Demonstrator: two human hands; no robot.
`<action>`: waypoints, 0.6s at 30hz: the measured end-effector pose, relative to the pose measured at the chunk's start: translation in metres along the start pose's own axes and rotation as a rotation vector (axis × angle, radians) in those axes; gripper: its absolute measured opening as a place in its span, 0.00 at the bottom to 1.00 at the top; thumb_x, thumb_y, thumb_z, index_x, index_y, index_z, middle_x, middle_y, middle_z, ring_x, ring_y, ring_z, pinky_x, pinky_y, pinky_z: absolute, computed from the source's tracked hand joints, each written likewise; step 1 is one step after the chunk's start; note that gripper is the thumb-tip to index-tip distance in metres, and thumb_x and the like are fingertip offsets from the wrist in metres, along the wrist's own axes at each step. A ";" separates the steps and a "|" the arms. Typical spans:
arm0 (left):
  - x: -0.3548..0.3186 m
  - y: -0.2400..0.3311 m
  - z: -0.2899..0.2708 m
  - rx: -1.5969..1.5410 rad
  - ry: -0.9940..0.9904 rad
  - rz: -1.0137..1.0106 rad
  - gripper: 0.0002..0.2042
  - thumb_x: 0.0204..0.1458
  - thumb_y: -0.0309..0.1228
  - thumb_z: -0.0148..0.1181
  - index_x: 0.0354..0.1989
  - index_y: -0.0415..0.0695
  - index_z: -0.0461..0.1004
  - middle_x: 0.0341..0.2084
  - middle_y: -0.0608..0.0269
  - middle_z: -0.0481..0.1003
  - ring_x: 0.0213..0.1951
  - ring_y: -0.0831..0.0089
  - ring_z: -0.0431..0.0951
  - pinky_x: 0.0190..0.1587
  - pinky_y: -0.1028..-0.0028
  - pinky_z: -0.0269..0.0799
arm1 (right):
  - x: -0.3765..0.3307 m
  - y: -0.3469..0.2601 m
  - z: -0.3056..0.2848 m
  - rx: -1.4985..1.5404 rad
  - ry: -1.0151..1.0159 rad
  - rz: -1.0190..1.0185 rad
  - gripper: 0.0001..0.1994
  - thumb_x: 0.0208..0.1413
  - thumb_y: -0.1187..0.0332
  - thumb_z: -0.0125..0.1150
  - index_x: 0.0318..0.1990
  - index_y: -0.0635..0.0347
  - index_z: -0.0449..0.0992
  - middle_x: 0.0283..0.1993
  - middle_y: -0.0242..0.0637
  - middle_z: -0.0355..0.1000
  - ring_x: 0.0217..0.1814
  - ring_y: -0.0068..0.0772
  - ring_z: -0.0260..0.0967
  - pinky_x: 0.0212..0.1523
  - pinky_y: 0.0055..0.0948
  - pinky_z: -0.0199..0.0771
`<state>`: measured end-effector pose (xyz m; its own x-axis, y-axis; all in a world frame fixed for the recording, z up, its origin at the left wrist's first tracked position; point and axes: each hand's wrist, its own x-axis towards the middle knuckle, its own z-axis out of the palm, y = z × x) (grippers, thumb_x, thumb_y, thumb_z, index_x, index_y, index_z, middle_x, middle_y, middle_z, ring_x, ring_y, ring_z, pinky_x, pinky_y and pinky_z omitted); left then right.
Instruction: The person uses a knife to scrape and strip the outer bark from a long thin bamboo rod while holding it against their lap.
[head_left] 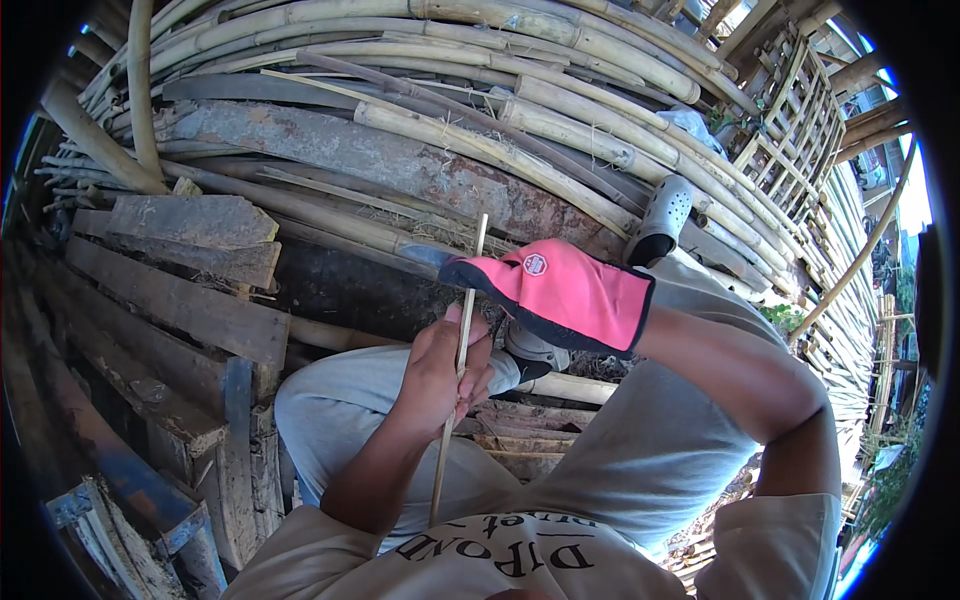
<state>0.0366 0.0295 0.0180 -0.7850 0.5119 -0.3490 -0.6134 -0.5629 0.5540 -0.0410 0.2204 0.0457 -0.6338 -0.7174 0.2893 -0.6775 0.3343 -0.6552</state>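
Note:
A thin, pale bamboo strip (440, 455) runs upright between my knees, its lower end near my shirt. My bare left hand (450, 365) is closed around the strip below its upper end. Just above it, my right hand (560, 290), in a pink and black glove, is closed, with its fingertips against the strip. A short grey blade, apparently of a knife (424, 254), sticks out to the left of the glove; its handle is hidden in my grip. The strip's top end rises a little above the glove.
Long bamboo poles (570, 120) lie stacked ahead and to the right. Old wooden boards (180, 290) are piled at left. A rusty flat beam (330, 140) crosses in front. My grey clog (665, 215) rests against the poles. A bamboo lattice (795, 130) stands at far right.

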 end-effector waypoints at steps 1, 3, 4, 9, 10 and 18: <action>-0.002 -0.001 -0.002 0.005 0.004 -0.004 0.20 0.71 0.48 0.31 0.31 0.50 0.60 0.09 0.70 0.57 0.06 0.81 0.51 0.08 0.80 0.49 | -0.002 0.002 -0.011 0.232 -0.118 0.312 0.24 0.64 0.69 0.51 0.67 0.51 0.66 0.27 0.37 0.69 0.27 0.31 0.65 0.30 0.30 0.70; -0.003 0.000 -0.002 0.010 0.011 -0.009 0.20 0.71 0.48 0.31 0.31 0.50 0.59 0.09 0.71 0.57 0.06 0.81 0.51 0.08 0.80 0.49 | -0.006 0.023 -0.016 0.275 -0.196 0.375 0.24 0.63 0.65 0.51 0.67 0.48 0.65 0.23 0.47 0.67 0.23 0.45 0.67 0.28 0.35 0.71; -0.002 0.002 -0.001 0.039 0.013 0.003 0.20 0.71 0.49 0.31 0.31 0.50 0.59 0.09 0.71 0.57 0.06 0.81 0.51 0.08 0.80 0.49 | -0.012 0.021 -0.003 0.266 -0.196 0.381 0.24 0.63 0.65 0.51 0.67 0.48 0.65 0.23 0.47 0.67 0.23 0.45 0.67 0.28 0.35 0.71; 0.000 -0.001 -0.003 0.009 0.033 -0.038 0.20 0.71 0.48 0.31 0.30 0.50 0.59 0.09 0.71 0.57 0.06 0.81 0.52 0.08 0.80 0.49 | -0.011 0.025 -0.007 0.145 -0.115 0.274 0.26 0.61 0.69 0.54 0.68 0.47 0.64 0.21 0.44 0.64 0.21 0.40 0.66 0.25 0.33 0.69; -0.001 0.002 -0.003 0.012 0.009 -0.020 0.20 0.71 0.49 0.31 0.30 0.50 0.59 0.09 0.70 0.57 0.06 0.80 0.52 0.08 0.80 0.49 | 0.002 0.016 -0.014 0.213 -0.170 0.291 0.27 0.59 0.71 0.54 0.68 0.47 0.64 0.21 0.45 0.64 0.21 0.41 0.66 0.26 0.34 0.69; 0.003 0.001 0.003 0.014 -0.034 -0.022 0.20 0.71 0.49 0.31 0.31 0.50 0.59 0.09 0.70 0.56 0.06 0.80 0.52 0.07 0.79 0.49 | -0.011 -0.012 -0.006 0.213 -0.014 0.443 0.17 0.62 0.57 0.58 0.47 0.61 0.79 0.24 0.49 0.68 0.23 0.42 0.67 0.28 0.31 0.70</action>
<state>0.0338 0.0322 0.0202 -0.7678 0.5457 -0.3356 -0.6289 -0.5421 0.5573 -0.0282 0.2282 0.0541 -0.8380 -0.5427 -0.0578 -0.2516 0.4781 -0.8415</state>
